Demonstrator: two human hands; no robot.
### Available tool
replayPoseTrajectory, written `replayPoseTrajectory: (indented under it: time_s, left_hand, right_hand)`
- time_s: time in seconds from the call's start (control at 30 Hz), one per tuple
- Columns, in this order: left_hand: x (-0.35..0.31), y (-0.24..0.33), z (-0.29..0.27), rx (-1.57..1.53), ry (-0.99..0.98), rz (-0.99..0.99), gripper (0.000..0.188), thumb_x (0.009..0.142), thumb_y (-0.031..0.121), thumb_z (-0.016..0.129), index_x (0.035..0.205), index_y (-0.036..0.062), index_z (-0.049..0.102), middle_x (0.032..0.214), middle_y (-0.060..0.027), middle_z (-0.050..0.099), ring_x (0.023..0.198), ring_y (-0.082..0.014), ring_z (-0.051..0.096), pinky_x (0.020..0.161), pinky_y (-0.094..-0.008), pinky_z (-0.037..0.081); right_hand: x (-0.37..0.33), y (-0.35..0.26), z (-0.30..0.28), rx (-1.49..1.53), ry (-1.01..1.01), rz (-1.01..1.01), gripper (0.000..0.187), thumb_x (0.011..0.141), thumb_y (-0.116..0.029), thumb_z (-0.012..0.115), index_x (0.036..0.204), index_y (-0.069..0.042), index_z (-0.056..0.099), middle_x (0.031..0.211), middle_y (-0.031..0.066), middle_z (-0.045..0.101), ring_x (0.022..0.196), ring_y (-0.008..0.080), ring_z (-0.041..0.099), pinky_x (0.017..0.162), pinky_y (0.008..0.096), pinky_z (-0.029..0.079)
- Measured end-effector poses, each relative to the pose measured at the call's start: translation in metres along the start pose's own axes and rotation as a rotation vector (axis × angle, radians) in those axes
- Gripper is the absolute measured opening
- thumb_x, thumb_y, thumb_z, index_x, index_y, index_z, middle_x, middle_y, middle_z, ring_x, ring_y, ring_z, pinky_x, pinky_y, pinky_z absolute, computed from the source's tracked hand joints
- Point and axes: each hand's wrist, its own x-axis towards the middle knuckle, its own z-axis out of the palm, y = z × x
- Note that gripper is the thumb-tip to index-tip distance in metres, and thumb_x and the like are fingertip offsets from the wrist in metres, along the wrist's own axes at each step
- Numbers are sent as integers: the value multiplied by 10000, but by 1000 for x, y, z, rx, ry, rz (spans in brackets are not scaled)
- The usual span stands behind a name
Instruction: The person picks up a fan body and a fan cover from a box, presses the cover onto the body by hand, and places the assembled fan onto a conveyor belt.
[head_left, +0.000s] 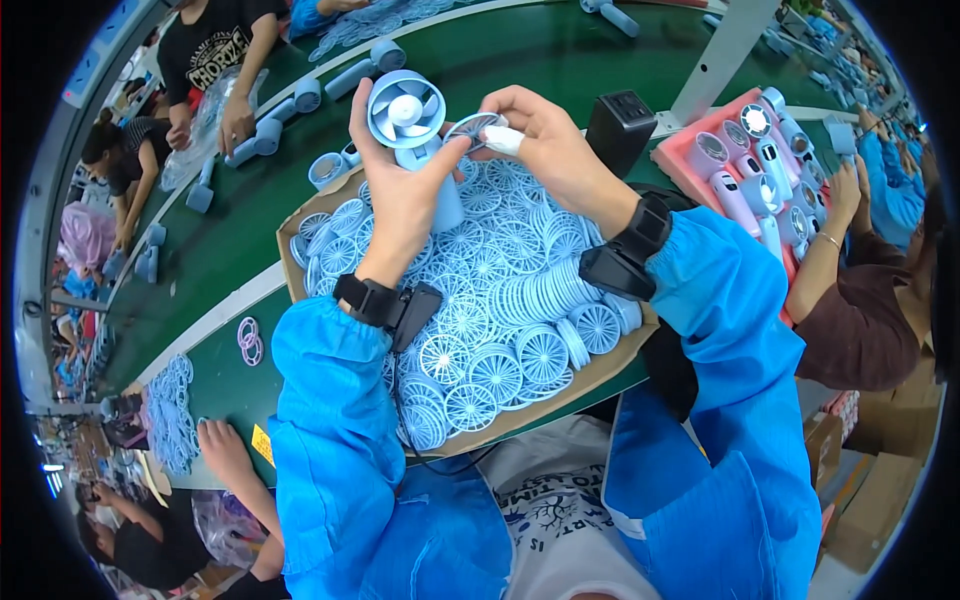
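My left hand (400, 205) is closed around a light-blue handheld fan (407, 108), whose bladed head faces up with no grille over it. The fan's handle slants down behind my palm. Between the fingers of my right hand (560, 155) is a round, spoked fan grille (468, 130), tilted beside the fan head and apart from it. My left thumb tip reaches the grille's edge. A white cover (503, 139) wraps one right fingertip. Below both hands, a shallow cardboard box (289, 235) holds many loose light-blue grilles (465, 318), some stacked in rows.
A pink tray (679, 158) of finished-looking fans stands at right, beyond a black box-shaped object (621, 125). Several fans line the green conveyor (240, 215). Left of the box lie pink rings (250, 341) and a pile of blue loops (172, 412). Co-workers' arms (240, 470) come near on both sides.
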Motion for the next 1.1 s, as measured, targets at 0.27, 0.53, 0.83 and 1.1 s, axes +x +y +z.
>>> replayPoseTrajectory:
  time_s: [0.27,0.53,0.83,1.1]
  left_hand:
    - [3,4,-5,54,3,115,909,754,-36,707,1432,162,134,1110,-130,522,888,-190,625,610,-275,549]
    - [5,8,-4,-24,72,3,887,774,-19,695,1433,162,131,1059,-110,549,836,-170,617,582,-266,532]
    - [5,16,1,-74,68,-274,773,867,49,614,1438,175,109,1028,-109,564,806,-161,613,552,-276,531]
    - [0,13,7,-207,-18,-393,763,878,60,606,1434,181,97,997,-107,557,749,-168,614,526,-289,534]
  right_hand:
    - [-1,1,8,-109,62,-100,230,880,-27,576,1100,-19,507,1094,88,550,967,170,591,863,336,519]
    - [-6,-15,15,-1280,68,-656,381,728,-51,712,1094,-62,606,1172,120,528,931,241,602,779,331,529]
    - [-7,-18,18,-1269,192,-713,402,693,6,691,1084,-65,636,1132,116,588,931,258,609,753,335,530]
    - [-5,-14,9,-990,166,-646,322,701,46,663,1012,-35,652,988,111,636,911,259,637,774,325,523]
